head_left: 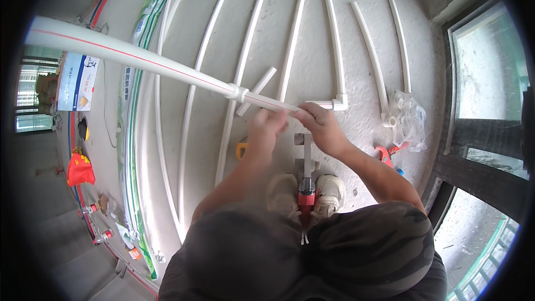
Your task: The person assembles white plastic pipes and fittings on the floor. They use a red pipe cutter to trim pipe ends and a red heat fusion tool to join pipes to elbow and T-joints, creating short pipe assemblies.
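Observation:
A long white plastic pipe with a red stripe [139,57] slants in from the upper left. It runs through a white coupling [238,92] into a thinner striped pipe section [267,102]. Below that thinner section, the slightly blurred fingers of my left hand [267,125] close on it from the near side. My right hand [322,125] pinches the same section near its right end, thumb and fingers together. Between my shoes stands a pipe welding tool with a red handle [306,198], its metal heating plate [306,153] just under my hands.
Several white pipes [253,39] lie lengthwise on the concrete floor, one ending in an elbow [340,102]. A short pipe piece [266,79] lies beneath the held pipe. A yellow tape measure [241,150], red pipe cutter [384,156] and clear plastic bag [411,120] are nearby. Windows stand right.

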### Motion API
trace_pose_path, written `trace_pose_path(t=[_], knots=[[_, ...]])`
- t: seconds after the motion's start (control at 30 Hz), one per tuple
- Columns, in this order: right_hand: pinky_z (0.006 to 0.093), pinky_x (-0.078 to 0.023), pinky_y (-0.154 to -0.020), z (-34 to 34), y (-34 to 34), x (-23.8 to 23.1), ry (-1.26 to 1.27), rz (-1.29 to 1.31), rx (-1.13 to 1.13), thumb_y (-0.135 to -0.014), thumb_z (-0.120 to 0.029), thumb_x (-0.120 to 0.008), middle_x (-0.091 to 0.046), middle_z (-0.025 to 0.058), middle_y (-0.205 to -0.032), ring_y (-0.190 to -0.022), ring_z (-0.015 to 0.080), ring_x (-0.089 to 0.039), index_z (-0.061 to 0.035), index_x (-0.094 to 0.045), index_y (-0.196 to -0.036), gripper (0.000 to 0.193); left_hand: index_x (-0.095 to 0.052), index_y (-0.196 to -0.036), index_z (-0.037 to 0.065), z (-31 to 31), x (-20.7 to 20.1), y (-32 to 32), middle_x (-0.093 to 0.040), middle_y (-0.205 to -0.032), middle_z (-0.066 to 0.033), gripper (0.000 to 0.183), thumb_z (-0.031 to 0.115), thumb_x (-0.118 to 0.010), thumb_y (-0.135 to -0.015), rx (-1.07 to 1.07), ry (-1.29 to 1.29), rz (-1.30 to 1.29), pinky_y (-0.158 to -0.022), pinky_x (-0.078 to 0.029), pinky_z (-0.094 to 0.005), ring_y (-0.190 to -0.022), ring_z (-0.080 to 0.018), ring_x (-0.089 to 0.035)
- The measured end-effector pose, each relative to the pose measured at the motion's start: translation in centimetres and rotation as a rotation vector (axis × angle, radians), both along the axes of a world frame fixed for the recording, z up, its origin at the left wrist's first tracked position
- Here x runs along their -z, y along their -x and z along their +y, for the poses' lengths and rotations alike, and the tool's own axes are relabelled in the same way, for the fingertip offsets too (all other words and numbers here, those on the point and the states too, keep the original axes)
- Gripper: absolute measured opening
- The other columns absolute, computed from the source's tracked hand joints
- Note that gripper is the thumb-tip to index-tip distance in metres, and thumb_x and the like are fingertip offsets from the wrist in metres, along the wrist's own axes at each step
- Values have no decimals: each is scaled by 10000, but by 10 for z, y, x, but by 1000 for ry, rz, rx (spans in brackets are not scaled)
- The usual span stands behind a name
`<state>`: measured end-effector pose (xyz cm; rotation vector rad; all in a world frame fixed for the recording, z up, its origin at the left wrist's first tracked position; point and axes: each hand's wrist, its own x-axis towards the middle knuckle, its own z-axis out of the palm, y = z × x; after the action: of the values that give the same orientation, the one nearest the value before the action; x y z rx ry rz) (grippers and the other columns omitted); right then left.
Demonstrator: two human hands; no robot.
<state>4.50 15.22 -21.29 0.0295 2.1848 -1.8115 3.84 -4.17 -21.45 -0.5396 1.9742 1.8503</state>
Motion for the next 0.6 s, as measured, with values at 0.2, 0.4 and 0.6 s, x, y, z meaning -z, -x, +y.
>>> trace_pose_path(t=[0.2,0.4,0.6], knots=[[426,-527,-791,18,3,6,-92,109,-69,-1080,-268,-612,-674,203,-911,-854,341,-673,9,-685,-1211,315,-689,-1106,17,-7,-40,15,-710,-1065,-147,406,362,-796,-921,572,791,1140,-884,-514,-454,-966,-351,-679],[460,-530,-798,13,-3,12,-72,231,-244,-1068,-211,-614,-697,200,-977,-898,388,-685,-12,-681,-1212,254,-652,-1101,20,-13,-41,40,-737,-1001,-221,495,504,-674,-997,1146,759,444,-845,-526,-539,-983,-446,-698],[500,-520,-842,12,-4,15,-116,254,-344,-1044,-190,-620,-684,202,-1008,-958,421,-664,-20,-664,-1231,257,-652,-1072,25,-22,-22,24,-742,-951,-226,515,535,-651,-1002,1115,780,529,-760,-534,-552,-895,-455,-712]])
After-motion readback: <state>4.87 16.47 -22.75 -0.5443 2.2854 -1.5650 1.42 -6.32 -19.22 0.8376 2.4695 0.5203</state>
